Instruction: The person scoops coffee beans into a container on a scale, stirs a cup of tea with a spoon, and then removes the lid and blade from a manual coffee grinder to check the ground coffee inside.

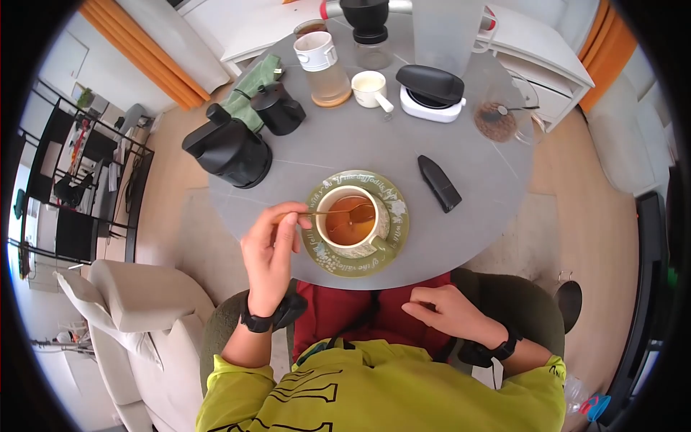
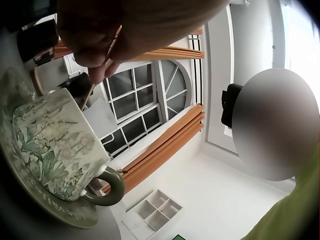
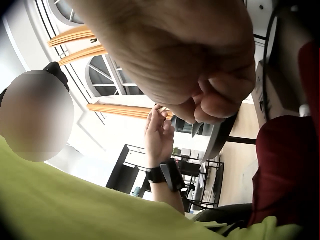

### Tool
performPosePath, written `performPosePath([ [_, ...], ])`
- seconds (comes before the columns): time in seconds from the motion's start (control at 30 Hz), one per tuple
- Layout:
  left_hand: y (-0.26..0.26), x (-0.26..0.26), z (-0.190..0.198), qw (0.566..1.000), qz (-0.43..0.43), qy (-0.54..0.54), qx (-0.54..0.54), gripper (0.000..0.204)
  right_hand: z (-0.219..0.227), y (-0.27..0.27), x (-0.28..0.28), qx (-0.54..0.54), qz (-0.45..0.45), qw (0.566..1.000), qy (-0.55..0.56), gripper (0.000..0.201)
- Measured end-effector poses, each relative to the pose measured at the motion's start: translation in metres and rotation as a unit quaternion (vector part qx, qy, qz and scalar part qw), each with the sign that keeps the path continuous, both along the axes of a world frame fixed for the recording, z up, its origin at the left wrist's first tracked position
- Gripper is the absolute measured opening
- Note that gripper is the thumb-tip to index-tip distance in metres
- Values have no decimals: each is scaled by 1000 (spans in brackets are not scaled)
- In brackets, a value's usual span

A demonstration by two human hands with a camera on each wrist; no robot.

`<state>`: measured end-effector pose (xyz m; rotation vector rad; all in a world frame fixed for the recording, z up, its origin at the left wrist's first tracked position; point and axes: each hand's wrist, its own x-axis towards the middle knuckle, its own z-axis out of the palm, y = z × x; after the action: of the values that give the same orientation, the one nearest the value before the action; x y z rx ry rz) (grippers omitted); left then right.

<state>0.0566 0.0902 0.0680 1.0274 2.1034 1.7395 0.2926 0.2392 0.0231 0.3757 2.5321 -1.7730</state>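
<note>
Off the gray table (image 1: 468,234)'s near edge, the right hand (image 1: 448,311) is loosely curled over the lap (image 1: 331,313). The left hand (image 1: 270,252) pinches a spoon (image 1: 317,214) dipped into amber liquid (image 1: 345,229) in a cup (image 1: 354,251), on a green saucer (image 1: 324,253) near that edge. A white pot (image 1: 368,84) stands toward the far edge.

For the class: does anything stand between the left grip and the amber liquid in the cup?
Only the left side of the cup lies between them; the spoon, pinched in the left grip, passes over its rim and reaches inside to the amber liquid. Nothing else visible stands in the way.
</note>
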Motion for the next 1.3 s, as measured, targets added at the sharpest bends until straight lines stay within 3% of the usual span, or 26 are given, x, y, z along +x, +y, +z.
performPosePath([
  [0.1,-9,0,7,976,22,202,-73,14,5,2,1,13,-17,1000,-16,24],
  [0.17,-18,-3,13,957,29,275,-85,13,2,2,3,-13,-41,997,-71,21],
  [0.23,-27,-3,18,961,36,256,-95,12,1,0,5,-33,-53,994,-93,23],
  [0.37,-21,-5,18,995,-2,71,-76,13,-11,5,4,-100,-68,987,-104,28],
  [0.4,-19,-5,15,994,20,74,-74,13,-3,7,1,-88,-37,990,-101,28],
  [0.47,-14,-6,7,998,-26,50,-10,14,7,5,-5,-74,1,992,-101,30],
  [0.53,-9,-5,4,998,-22,57,4,14,11,-1,-7,-60,-35,995,-66,39],
  [0.73,-3,-7,5,988,-2,153,22,12,9,0,-8,-68,-25,994,-76,37],
  [0.8,-7,-7,9,964,27,262,-38,12,9,1,-7,-70,-25,994,-78,37],
  [0.9,-12,-9,10,958,40,282,-48,11,9,1,-7,-77,-29,993,-88,36],
  [1.3,-6,-9,4,993,-8,119,-6,11,6,1,-7,-83,-30,992,-93,34],
])
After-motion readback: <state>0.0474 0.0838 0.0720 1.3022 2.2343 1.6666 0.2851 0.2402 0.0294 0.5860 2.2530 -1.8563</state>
